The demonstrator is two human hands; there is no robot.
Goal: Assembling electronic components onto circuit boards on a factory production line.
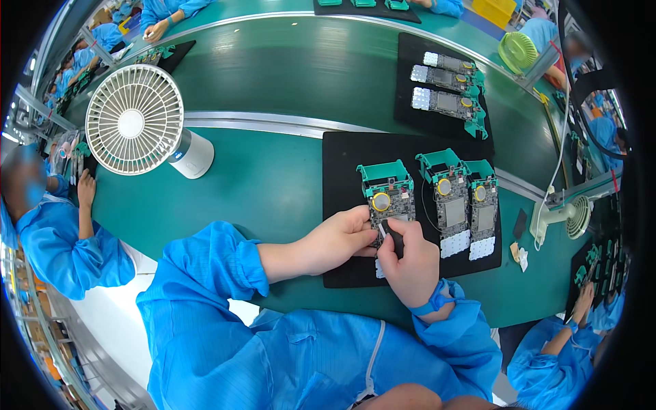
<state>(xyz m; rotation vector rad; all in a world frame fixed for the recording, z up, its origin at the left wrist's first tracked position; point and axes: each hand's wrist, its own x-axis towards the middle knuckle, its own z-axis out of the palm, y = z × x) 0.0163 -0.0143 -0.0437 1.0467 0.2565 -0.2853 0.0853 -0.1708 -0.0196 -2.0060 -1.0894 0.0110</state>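
Observation:
In front of me a circuit board (pixel 402 207) with a round gold-rimmed part and a green plastic frame (pixel 385 171) at its far end lies on a black mat (pixel 342 198). The fingers of my left hand (pixel 335 240) are closed at its left edge. My right hand (pixel 415 265) pinches a small black piece with a white edge (pixel 392 239) over the board's lower half; its exact kind is unclear. Both hands partly hide the board. Just right of it lie two similar boards, a middle one (pixel 452 213) and a right one (pixel 484 217), each with a green frame and white pads.
A white fan (pixel 133 123) stands at the left on the green table (pixel 266 171). Beyond a metal rail, another mat (pixel 410 61) carries several boards on the conveyor belt (pixel 307 68). A smaller fan (pixel 570 217) and scraps (pixel 521 256) lie right. Co-workers sit at both sides.

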